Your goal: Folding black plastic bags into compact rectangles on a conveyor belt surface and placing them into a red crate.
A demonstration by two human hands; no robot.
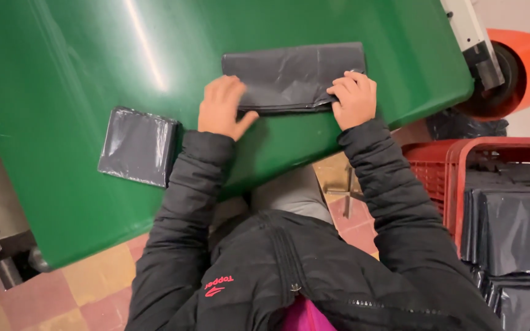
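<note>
A folded dark grey plastic bag [289, 73] lies flat on the green table [81, 73], a long rectangle near the table's front edge. My left hand [221, 107] presses on its left end, fingers spread over the fold and thumb at the lower edge. At the bag's right end my right hand [354, 98] has its fingers curled over the lower right corner, pinching the edge. Both arms wear black padded jacket sleeves. A second, smaller folded grey bag [137, 146] lies to the left of my left arm, apart from my hands.
A red plastic crate [455, 165] at the lower right holds several stacked folded grey bags [516, 227]. An orange roller wheel [522, 67] sits beyond the table's right corner. Tiled floor shows below the table's edge.
</note>
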